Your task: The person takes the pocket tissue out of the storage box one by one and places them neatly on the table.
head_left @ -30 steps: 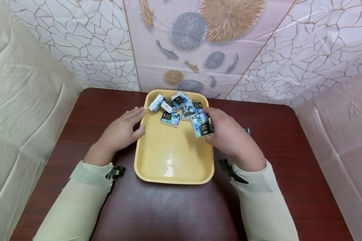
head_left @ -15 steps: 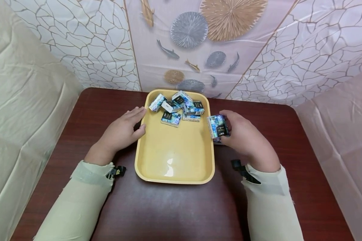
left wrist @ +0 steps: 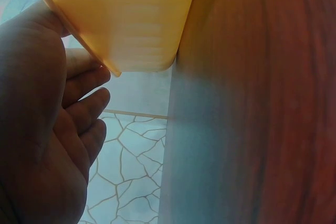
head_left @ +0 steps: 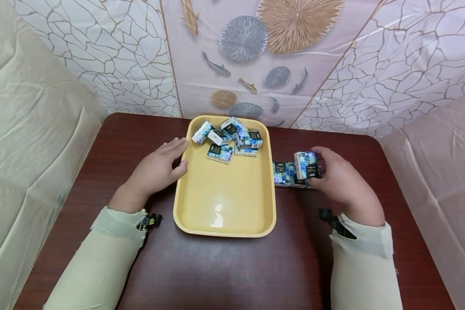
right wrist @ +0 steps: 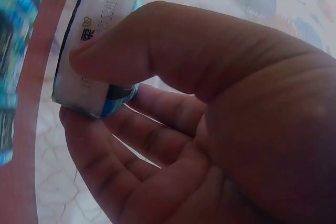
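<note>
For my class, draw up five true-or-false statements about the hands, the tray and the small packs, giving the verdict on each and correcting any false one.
1. The right hand holds a small patterned pack. True.
2. Each hand holds a pack. False: the left hand holds none; it touches the yellow tray.
3. Several packs lie toward the tray's far end. True.
4. All the packs in view are inside the tray. False: other packs lie on the dark red table, to its right.
5. The right hand is outside the tray, on its right. True.
</note>
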A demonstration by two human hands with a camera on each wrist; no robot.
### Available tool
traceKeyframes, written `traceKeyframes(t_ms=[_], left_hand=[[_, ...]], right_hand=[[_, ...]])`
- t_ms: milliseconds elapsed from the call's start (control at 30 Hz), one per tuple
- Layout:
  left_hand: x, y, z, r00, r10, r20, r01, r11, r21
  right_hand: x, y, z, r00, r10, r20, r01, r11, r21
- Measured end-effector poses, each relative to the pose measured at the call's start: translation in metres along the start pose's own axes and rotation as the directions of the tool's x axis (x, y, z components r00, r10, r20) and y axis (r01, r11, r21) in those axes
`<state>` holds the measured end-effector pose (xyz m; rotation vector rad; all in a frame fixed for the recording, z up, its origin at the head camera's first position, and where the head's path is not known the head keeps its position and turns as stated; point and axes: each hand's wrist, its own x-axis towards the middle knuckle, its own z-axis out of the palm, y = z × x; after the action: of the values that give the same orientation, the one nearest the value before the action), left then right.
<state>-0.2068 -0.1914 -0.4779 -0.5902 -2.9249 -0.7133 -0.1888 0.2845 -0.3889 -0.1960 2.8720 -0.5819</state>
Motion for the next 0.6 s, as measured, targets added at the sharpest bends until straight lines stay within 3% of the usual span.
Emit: traceKeyframes(t_ms=[600], left_hand=[[0.0, 0.001, 0.0, 1.0, 0.0, -0.004, 0.0, 1.0, -0.007]], right_hand=[[-0.002, 0.061, -0.002, 0.995, 0.098, 0.006, -0.098, 0.995, -0.007]])
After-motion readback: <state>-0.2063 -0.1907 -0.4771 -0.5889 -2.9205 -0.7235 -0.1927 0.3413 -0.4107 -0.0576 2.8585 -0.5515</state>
